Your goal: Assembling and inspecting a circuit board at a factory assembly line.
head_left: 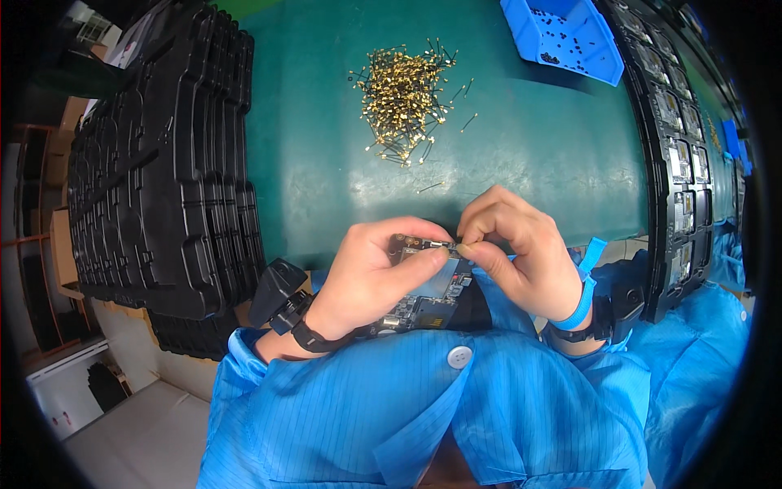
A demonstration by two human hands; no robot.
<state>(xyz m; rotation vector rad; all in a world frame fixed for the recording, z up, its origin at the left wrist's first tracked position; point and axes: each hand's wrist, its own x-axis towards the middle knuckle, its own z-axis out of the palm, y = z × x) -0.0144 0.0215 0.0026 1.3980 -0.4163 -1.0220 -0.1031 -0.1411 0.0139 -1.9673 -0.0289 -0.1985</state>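
A circuit board (432,308) is held close to my body at the near edge of the green table. My left hand (379,265) grips it, the thumb lying across its upper part and the fingers behind. At the board's far right corner my right hand (513,244) is closed in a pinch, thumb against forefinger. Whatever lies between those fingertips is too small to make out. Beyond my hands is a loose heap of short black cables with gold-coloured ends (403,98), and one stray cable (430,187) lies nearer to me.
A blue bin (562,37) with small black parts stands at the far right. Stacked black trays (163,171) rise along the left. On the right, a black tray (672,196) holds several circuit boards in its pockets. Beside it, another blue sleeve (692,359) shows.
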